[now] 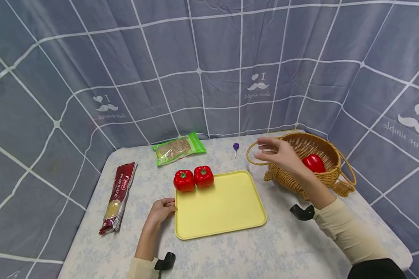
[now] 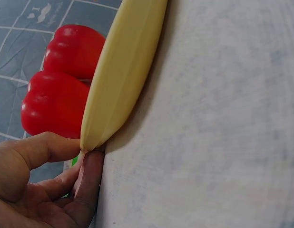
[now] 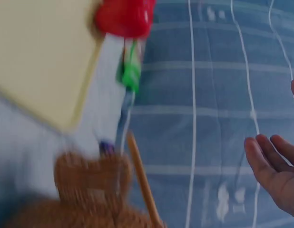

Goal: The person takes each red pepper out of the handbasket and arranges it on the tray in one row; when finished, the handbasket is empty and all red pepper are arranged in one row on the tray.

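My left hand (image 1: 160, 211) pinches the left edge of a yellow tray (image 1: 223, 209), thumb above and fingers below in the left wrist view. Two red bell peppers (image 1: 184, 181) (image 1: 204, 176) sit side by side at the tray's far left corner. Over the near left side of a wicker basket (image 1: 283, 179) hovers my right hand (image 1: 281, 155), its fingers extended and holding nothing. Another red bell pepper (image 1: 313, 163) lies inside the basket, partly hidden by the rim. The right wrist view is blurred.
A red pasta packet (image 1: 118, 197) lies at the left of the table. Behind the tray are a green-edged packet (image 1: 179, 148) and a purple lollipop (image 1: 236, 147). The basket's handles (image 1: 253, 161) stick out sideways. A grey curtain (image 1: 216, 93) encloses the table's back and sides.
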A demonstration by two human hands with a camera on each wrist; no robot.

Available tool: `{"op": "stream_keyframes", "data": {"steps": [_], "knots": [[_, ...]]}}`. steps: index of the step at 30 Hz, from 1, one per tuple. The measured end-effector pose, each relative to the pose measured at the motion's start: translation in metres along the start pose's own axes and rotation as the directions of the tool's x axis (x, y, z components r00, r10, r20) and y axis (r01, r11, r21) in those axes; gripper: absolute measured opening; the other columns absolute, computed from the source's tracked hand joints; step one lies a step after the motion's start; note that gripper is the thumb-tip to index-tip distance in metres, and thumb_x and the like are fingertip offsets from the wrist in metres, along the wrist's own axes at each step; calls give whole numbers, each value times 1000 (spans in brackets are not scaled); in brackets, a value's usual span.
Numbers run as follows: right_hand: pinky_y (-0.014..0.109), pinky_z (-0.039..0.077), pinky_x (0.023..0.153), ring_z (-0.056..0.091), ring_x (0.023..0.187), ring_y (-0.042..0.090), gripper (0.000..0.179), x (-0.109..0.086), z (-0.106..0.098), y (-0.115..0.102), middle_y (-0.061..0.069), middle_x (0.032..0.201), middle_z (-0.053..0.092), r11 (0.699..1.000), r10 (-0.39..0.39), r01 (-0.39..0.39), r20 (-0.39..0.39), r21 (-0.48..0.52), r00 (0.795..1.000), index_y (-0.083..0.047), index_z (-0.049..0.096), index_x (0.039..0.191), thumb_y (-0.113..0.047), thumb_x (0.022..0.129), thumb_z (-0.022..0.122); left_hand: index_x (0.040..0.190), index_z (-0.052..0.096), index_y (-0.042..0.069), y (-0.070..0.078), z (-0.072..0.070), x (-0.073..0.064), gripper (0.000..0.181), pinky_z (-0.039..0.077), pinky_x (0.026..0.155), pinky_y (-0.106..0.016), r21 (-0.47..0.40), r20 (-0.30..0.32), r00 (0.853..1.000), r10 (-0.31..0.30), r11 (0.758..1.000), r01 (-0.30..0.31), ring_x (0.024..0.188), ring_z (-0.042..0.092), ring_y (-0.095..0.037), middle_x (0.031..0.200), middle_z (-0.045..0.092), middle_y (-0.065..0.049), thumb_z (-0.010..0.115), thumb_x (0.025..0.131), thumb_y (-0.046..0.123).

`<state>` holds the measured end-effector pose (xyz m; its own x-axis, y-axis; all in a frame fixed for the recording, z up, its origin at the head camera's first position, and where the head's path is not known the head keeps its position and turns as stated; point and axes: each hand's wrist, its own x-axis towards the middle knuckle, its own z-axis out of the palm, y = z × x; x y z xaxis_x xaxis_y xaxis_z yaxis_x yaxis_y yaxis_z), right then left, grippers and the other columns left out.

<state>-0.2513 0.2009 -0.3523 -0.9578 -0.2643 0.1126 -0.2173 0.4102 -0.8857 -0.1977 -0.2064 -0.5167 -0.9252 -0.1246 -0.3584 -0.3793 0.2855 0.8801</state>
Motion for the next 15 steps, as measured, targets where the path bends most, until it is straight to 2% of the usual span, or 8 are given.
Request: {"op": "stream_keyframes", "data": {"steps": [4,6,9,11,15], "knots": [[9,48,81,58,116,18,62,0,-31,-1,15,137,56,996,25,-33,-88,-86,996,-7,51,140,-30,87,73,124,58,-10,1,-2,-1,39,54,70,-24,-3,3,1000,5,1000,-5,84,61,-14,104,64,-16,62,85,-2],[10,48,80,57,112,8,63,-2,-41,0,14,138,55,993,48,-59,-101,-105,994,-8,50,141,-32,87,72,123,58,-10,2,-3,-1,39,54,70,-25,-2,3,1000,5,1000,-5,84,61,-14,104,64,-16,62,85,-2],[11,49,80,56,110,3,67,-4,-51,4,13,139,54,988,85,-97,-100,-121,991,-10,48,143,-36,86,73,123,58,-11,2,-4,-2,39,54,70,-25,0,7,1000,3,1000,-3,83,61,-14,103,64,-16,62,85,-3],[10,48,81,56,117,10,70,-4,-58,8,13,141,52,985,107,-119,-92,-127,990,-10,45,144,-38,86,72,123,58,-10,2,-3,-3,39,54,70,-26,-6,6,1000,-4,1000,4,83,61,-14,103,63,-17,62,85,-3],[18,47,89,52,127,27,75,-1,-73,13,18,143,50,970,150,-162,-74,-180,986,-5,41,146,-41,87,71,123,58,-10,1,-1,-3,39,54,70,-26,-15,4,1000,-10,1000,10,83,61,-14,103,63,-17,62,85,-2]]}}
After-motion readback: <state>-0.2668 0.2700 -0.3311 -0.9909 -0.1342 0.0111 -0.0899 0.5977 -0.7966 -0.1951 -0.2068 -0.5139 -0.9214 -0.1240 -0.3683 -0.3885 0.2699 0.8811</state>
